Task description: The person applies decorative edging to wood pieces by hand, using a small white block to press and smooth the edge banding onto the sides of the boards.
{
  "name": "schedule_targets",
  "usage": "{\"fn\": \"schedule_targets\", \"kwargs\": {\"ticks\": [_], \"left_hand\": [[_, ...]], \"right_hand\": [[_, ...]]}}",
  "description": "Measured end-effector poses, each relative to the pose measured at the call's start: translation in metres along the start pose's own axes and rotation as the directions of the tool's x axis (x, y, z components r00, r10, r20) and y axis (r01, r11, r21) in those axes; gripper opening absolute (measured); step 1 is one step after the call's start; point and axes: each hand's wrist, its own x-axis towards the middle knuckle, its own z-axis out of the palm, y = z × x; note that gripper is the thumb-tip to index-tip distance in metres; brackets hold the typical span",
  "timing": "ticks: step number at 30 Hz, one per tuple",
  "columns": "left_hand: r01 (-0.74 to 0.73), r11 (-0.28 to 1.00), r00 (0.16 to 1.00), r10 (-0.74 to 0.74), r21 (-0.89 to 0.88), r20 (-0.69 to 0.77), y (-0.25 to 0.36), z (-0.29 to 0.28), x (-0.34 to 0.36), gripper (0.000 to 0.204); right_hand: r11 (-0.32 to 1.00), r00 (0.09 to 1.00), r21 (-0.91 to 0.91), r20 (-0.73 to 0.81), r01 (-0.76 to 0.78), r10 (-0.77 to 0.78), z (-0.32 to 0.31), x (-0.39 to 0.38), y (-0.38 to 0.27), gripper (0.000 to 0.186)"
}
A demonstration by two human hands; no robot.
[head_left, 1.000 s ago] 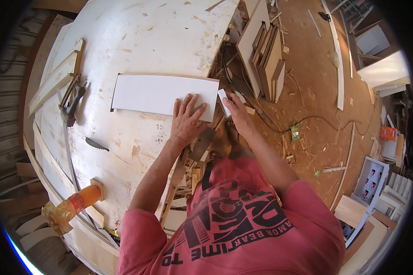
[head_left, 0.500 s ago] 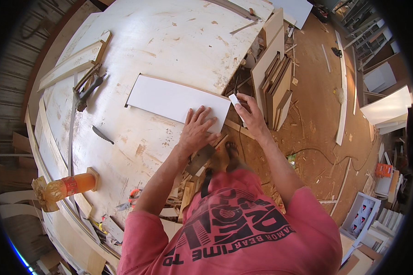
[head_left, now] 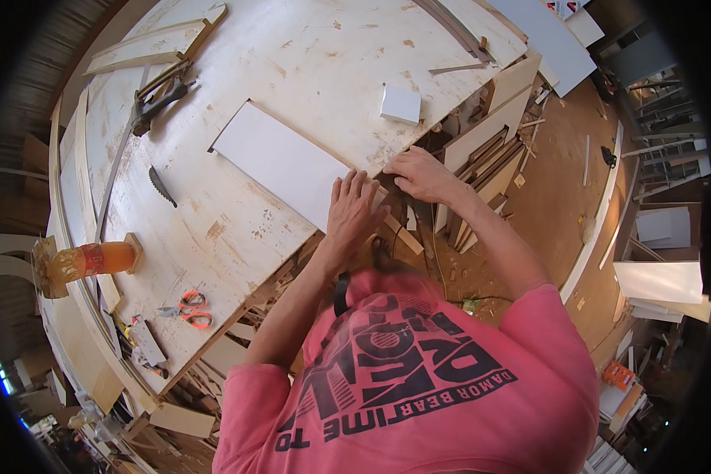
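Note:
A long white board [head_left: 280, 162] lies near the front edge of the workbench [head_left: 237, 186], its right end at the bench corner. My left hand [head_left: 353, 212] rests flat on that end, fingers stretched. Just right of it, my right hand [head_left: 423, 175] is at the bench corner with fingers bent together. Whatever its fingertips pinch, if anything, is hidden. A small white block [head_left: 401, 106] sits on the bench beyond my right hand, apart from it.
To the left lie a dark power tool [head_left: 159, 107], a short saw blade [head_left: 162, 186], orange-handled scissors [head_left: 191, 310] and an orange bottle [head_left: 95, 259]. Stacked panels [head_left: 494, 150] lean right of the bench. Offcuts and a cord litter the brown floor [head_left: 557, 201].
My right hand has let go of the white block, which now sits on the bench, and has come to the bench corner. The white board appears more slanted as the view has shifted.

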Motion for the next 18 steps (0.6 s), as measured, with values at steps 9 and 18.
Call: {"fn": "schedule_targets", "kwargs": {"ticks": [9,18], "left_hand": [[0.076,0.980,0.997,-0.081,0.184,0.017,0.016,0.034,0.024,0.030],[0.085,0.982,0.996,-0.085,0.167,-0.007,0.023,0.036,0.028,0.019]], "right_hand": [[0.958,0.967,-0.190,-0.100,0.213,-0.235,0.017,-0.002,0.024,0.007],[0.981,0.993,-0.177,-0.068,0.083,-0.096,0.020,-0.009,0.019,0.007]]}}
